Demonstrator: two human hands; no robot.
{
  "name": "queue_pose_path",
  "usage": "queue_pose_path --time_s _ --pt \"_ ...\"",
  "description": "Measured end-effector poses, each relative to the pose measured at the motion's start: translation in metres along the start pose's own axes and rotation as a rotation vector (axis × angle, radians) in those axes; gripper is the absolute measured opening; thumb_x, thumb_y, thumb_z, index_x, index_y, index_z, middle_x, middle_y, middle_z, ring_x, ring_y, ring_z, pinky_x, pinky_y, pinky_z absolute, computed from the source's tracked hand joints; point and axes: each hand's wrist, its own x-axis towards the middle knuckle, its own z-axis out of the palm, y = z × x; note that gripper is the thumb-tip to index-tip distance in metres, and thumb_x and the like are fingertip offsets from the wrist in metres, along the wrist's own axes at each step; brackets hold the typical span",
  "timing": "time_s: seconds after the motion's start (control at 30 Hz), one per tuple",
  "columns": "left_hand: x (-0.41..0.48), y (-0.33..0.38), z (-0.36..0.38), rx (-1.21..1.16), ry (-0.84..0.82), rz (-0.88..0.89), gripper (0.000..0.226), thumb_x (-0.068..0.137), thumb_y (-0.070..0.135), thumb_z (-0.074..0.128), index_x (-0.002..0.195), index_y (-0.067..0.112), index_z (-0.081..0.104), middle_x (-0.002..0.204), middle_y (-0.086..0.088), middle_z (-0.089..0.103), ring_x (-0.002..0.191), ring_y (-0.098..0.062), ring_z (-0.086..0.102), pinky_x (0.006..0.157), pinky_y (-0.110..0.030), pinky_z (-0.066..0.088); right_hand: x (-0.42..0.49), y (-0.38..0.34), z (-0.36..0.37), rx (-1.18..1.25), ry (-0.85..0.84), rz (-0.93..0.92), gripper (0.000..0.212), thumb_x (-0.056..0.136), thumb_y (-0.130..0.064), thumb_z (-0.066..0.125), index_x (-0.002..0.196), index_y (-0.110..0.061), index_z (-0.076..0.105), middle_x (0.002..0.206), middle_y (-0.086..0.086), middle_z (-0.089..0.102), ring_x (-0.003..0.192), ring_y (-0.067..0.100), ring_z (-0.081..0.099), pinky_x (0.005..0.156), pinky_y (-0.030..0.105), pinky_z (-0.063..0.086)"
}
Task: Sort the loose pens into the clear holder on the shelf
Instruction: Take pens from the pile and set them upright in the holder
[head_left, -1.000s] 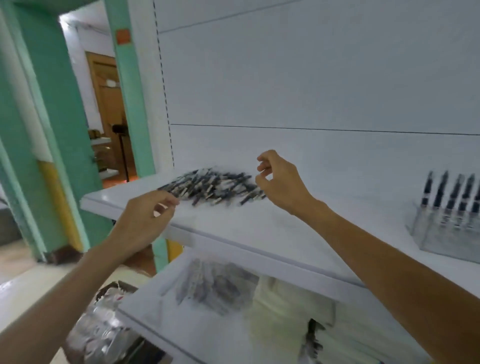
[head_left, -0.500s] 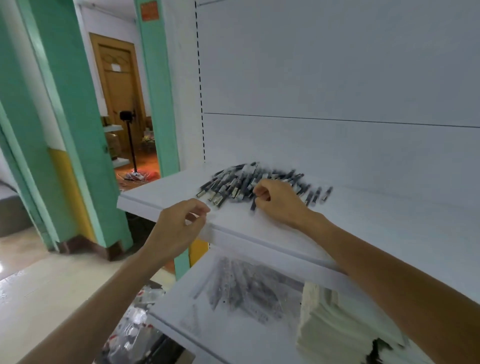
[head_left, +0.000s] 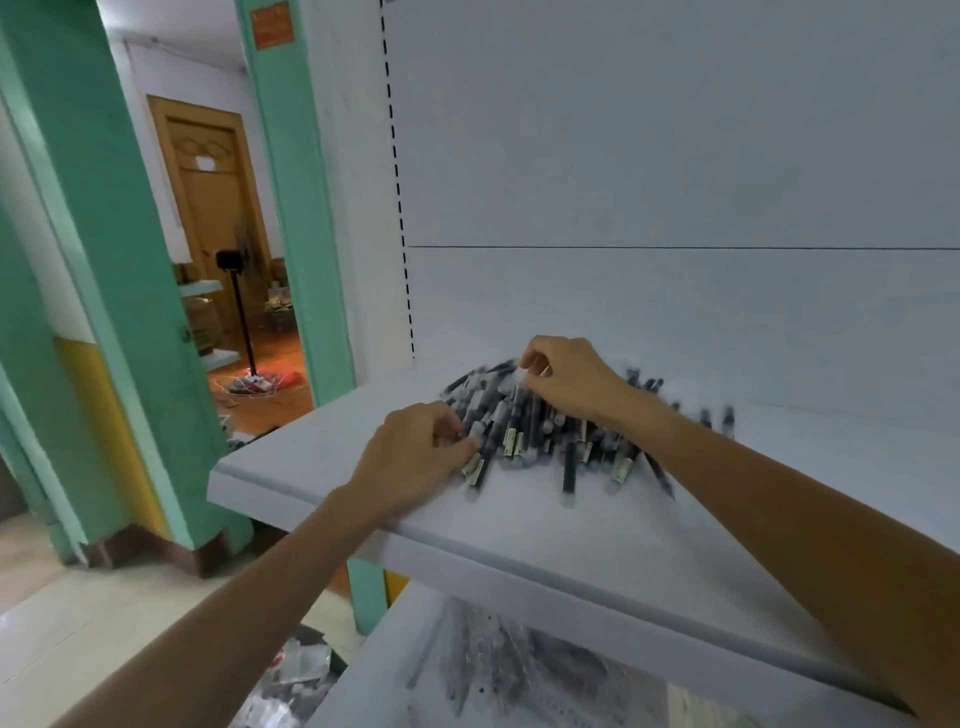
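A heap of loose dark pens (head_left: 540, 431) with pale labels lies on the white shelf (head_left: 613, 525). My left hand (head_left: 415, 457) rests on the shelf at the heap's left edge, its fingers curled round pens there. My right hand (head_left: 571, 379) sits over the top of the heap and pinches a pen at the far side between thumb and fingers. Motion blur hides exactly which pens each hand has. The clear holder is out of view.
A lower shelf (head_left: 395, 670) below holds another blurred pile of pens (head_left: 509, 670). Left of the shelving stands a teal pillar (head_left: 296, 197), with an open doorway (head_left: 218, 234) beyond it. A white back panel (head_left: 675, 156) rises behind the shelf.
The view has swung left, so the holder has dropped out of sight. Both hands have moved onto the pen heap, the left from the shelf's front edge, the right from its near side to its top.
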Motion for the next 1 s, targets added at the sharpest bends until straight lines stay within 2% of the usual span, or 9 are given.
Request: queue_pose_path --time_s 0.23,0.4,0.5,0.53,0.67,0.77,0.83,0.93,1.0 --pt "0.042 0.000 0.007 0.024 -0.116 0.006 0.029 0.080 0.036 0.069 0.092 0.013 0.056 0.085 0.001 0.057 0.082 -0.019 0.056 0.069 -0.029 0.044 0.028 -0.006 0.012 -0.268 -0.040 0.140 0.031 0.094 -0.033 0.051 0.110 -0.007 0.052 0.104 0.011 0.058 0.092 0.028 0.057 0.080 0.039 0.049" --pt "0.063 -0.003 -0.005 0.110 -0.385 0.024 0.031 0.076 0.038 0.073 0.079 0.017 0.050 0.074 0.002 0.051 0.069 -0.011 0.048 0.055 -0.016 0.034 0.034 -0.023 0.015 -0.419 -0.087 0.200 0.024 0.089 -0.026 0.057 0.101 -0.006 0.051 0.084 0.006 0.049 0.075 0.024 0.049 0.065 0.031 0.041" --pt "0.071 -0.001 -0.009 0.146 -0.476 0.012 0.039 0.073 0.039 0.076 0.065 0.020 0.043 0.076 -0.002 0.050 0.066 -0.013 0.044 0.053 -0.019 0.030 0.034 -0.025 0.013 -0.323 -0.042 0.280 0.015 0.084 -0.019 0.056 0.094 -0.008 0.052 0.078 0.006 0.048 0.069 0.021 0.043 0.059 0.029 0.036" --pt "0.072 -0.001 -0.009 0.145 -0.483 0.003 0.038 0.073 0.037 0.076 0.063 0.018 0.045 0.073 -0.002 0.052 0.066 -0.013 0.046 0.053 -0.020 0.032 0.033 -0.025 0.011 -0.266 -0.017 0.310 0.022 0.084 -0.016 0.055 0.101 -0.003 0.056 0.080 0.010 0.053 0.070 0.020 0.042 0.059 0.030 0.036" --pt "0.070 0.002 -0.006 0.104 -0.473 -0.045 0.044 0.075 0.028 0.071 0.053 0.014 0.035 0.055 0.000 0.040 0.049 -0.012 0.038 0.046 -0.021 0.030 0.026 -0.030 -0.001 -0.090 0.103 0.337 0.039 0.084 -0.011 0.055 0.116 0.011 0.056 0.112 0.029 0.061 0.080 0.038 0.057 0.075 0.050 0.051" --pt "0.069 0.003 -0.007 0.090 -0.465 -0.061 0.050 0.076 0.030 0.071 0.049 0.014 0.032 0.051 0.001 0.038 0.046 -0.011 0.036 0.042 -0.020 0.027 0.023 -0.029 -0.003 -0.004 0.168 0.328 0.038 0.083 -0.007 0.056 0.114 0.015 0.055 0.115 0.034 0.057 0.070 0.034 0.046 0.064 0.042 0.046" --pt "0.070 0.001 -0.010 0.061 -0.486 -0.069 0.054 0.075 0.033 0.074 0.046 0.015 0.031 0.048 0.002 0.036 0.046 -0.011 0.035 0.043 -0.021 0.026 0.022 -0.026 -0.002 0.051 0.198 0.346 0.038 0.084 -0.011 0.056 0.116 0.011 0.055 0.108 0.031 0.061 0.077 0.042 0.053 0.070 0.042 0.049" --pt "0.071 0.000 -0.011 -0.005 -0.534 -0.096 0.057 0.075 0.036 0.074 0.046 0.014 0.031 0.047 0.001 0.036 0.046 -0.013 0.034 0.047 -0.023 0.027 0.020 -0.023 -0.001 0.106 0.222 0.373 0.032 0.085 -0.017 0.057 0.114 -0.004 0.053 0.098 0.010 0.061 0.085 0.024 0.059 0.077 0.037 0.049" --pt "0.070 0.000 -0.014 -0.091 -0.547 -0.121 0.055 0.078 0.032 0.073 0.047 0.014 0.031 0.044 0.001 0.036 0.043 -0.014 0.032 0.044 -0.023 0.026 0.020 -0.023 -0.002 0.127 0.253 0.368 0.029 0.086 -0.017 0.057 0.112 -0.008 0.052 0.101 0.009 0.060 0.088 0.022 0.061 0.079 0.036 0.051"
